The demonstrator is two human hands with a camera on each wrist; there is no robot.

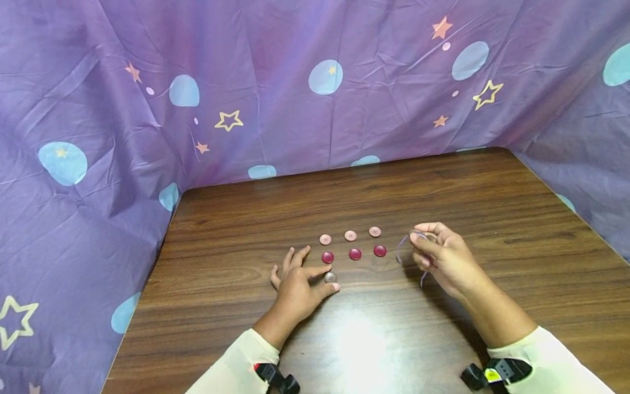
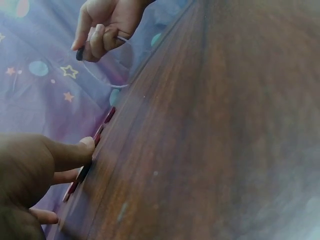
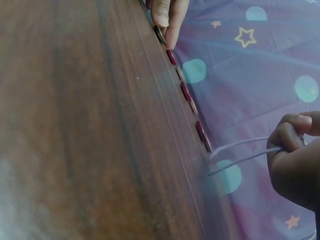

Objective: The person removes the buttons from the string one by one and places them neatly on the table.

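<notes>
My left hand [image 1: 297, 284] rests low over the table, with thumb and index finger at opposite edges of a grey button [image 1: 331, 278] lying flat; the other fingers spread out. In the left wrist view that button is an edge-on dark sliver. Raised to the right, my right hand [image 1: 450, 260] pinches a dark button [image 2: 80, 53] between thumb and fingertips. A thin light purple cord [image 1: 399, 251] runs from the same hand, looping out on the left and hanging below. Whether the cord passes through the dark button cannot be seen.
Behind the grey button lies a row of three dark red buttons [image 1: 355, 254], then a row of three pale pink buttons [image 1: 350, 236]. All lie on a brown wood-grain table [image 1: 236, 219]. A purple patterned cloth [image 1: 275, 82] hangs around its back and sides.
</notes>
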